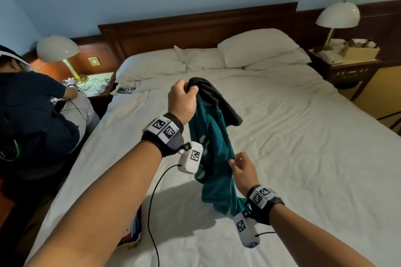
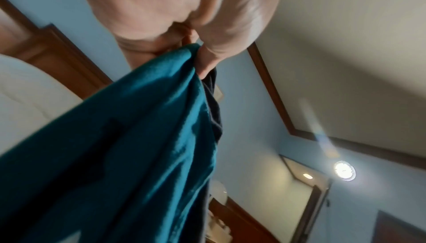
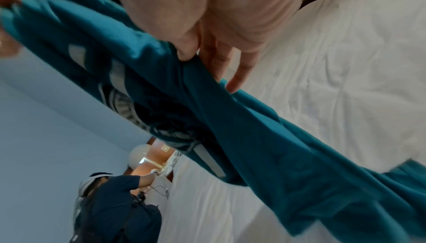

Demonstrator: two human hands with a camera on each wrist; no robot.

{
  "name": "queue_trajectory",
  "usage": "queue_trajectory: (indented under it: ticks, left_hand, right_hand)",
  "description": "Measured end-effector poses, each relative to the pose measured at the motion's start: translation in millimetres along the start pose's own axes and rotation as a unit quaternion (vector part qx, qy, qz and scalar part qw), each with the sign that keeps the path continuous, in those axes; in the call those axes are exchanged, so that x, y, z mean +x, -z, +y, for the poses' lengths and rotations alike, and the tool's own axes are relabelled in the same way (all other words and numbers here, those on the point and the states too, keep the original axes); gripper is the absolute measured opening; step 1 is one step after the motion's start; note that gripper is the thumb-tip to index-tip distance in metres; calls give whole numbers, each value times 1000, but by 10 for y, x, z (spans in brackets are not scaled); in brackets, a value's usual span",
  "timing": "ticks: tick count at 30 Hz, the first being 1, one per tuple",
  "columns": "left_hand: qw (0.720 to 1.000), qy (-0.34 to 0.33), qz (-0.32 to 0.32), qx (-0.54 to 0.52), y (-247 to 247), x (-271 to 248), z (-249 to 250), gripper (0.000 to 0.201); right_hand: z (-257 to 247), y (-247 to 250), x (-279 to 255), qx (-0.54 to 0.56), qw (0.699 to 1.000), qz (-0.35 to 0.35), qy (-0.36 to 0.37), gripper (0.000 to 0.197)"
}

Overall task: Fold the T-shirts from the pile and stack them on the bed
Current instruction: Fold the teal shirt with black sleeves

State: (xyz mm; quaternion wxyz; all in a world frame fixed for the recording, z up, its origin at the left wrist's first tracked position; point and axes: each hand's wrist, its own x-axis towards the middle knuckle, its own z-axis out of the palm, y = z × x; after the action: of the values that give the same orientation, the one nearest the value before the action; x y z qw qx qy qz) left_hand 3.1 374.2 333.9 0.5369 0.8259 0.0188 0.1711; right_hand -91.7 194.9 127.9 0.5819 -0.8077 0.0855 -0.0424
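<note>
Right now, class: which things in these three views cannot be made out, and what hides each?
- Print on the teal T-shirt: right wrist view, creased and motion-blurred.
- Left hand fingertips: left wrist view, buried in cloth.
- The T-shirt pile: head view, only coloured edges show behind the left forearm.
- Right nightstand clutter: too small.

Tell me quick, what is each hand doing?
Left hand: grips the teal T-shirt at its top.
Right hand: pinches the T-shirt lower down.
</note>
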Motion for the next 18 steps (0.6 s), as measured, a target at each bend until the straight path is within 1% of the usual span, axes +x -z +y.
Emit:
queue_trajectory:
  ticks: [1, 2, 3, 4, 5, 6, 7, 8, 9, 10, 11, 12, 14, 16, 17, 18]
  left_hand:
    - [998, -9, 4, 64, 56, 27, -68, 24]
    - [988, -19, -3, 151, 118, 30, -138, 22]
    - [970, -27, -20, 242, 171, -5, -208, 24]
    - [947, -42, -47, 315, 196, -82, -280, 33]
    - [928, -65, -89, 356, 174, -177, -371, 48]
    - [916, -91, -148, 361, 112, -296, -453, 63]
    - [907, -98, -222, 344, 12, -418, -542, 71]
    - [902, -89, -294, 304, -97, -539, -635, 68]
    - [905, -65, -344, 242, -196, -640, -714, 53]
    - [915, -36, -364, 172, -273, -714, -787, 34]
    - [929, -11, -354, 110, -323, -753, -853, 18]
    - [941, 0, -333, 68, -334, -760, -907, 11]
    - [952, 15, -303, 25, -291, -724, -1002, 11]
    - [961, 22, -275, 22, -164, -639, -1096, 11]
    - [966, 23, -256, 36, -83, -593, -1158, 12]
    - [970, 25, -235, 55, 5, -553, -1221, 14]
  right_hand:
    - [-85, 38, -11, 10, 1000, 5, 13, 12]
    - [-200, 89, -18, 14, 999, 9, 38, 11]
    - [-343, 149, -13, 14, 998, 5, 67, 11]
    - [-495, 214, 3, 18, 995, -7, 95, 11]
    - [-640, 278, 30, 20, 992, -26, 119, 10]
    - [-767, 339, 66, 17, 989, -46, 139, 8]
    - [-867, 391, 102, 12, 986, -62, 153, 8]
    - [-953, 436, 127, 6, 984, -75, 160, 9]
    - [-989, 468, 152, -2, 983, -84, 163, 10]
    - [-1005, 498, 156, -15, 982, -89, 165, 12]
    - [-981, 527, 151, -36, 982, -93, 162, 13]
    - [-917, 560, 135, -66, 980, -103, 157, 13]
    - [-671, 662, 92, -151, 970, -143, 123, 18]
    - [-361, 782, 44, -247, 948, -177, 96, 27]
    - [-227, 850, 21, -264, 944, -176, 90, 28]
    - [-144, 911, -6, -258, 948, -164, 88, 28]
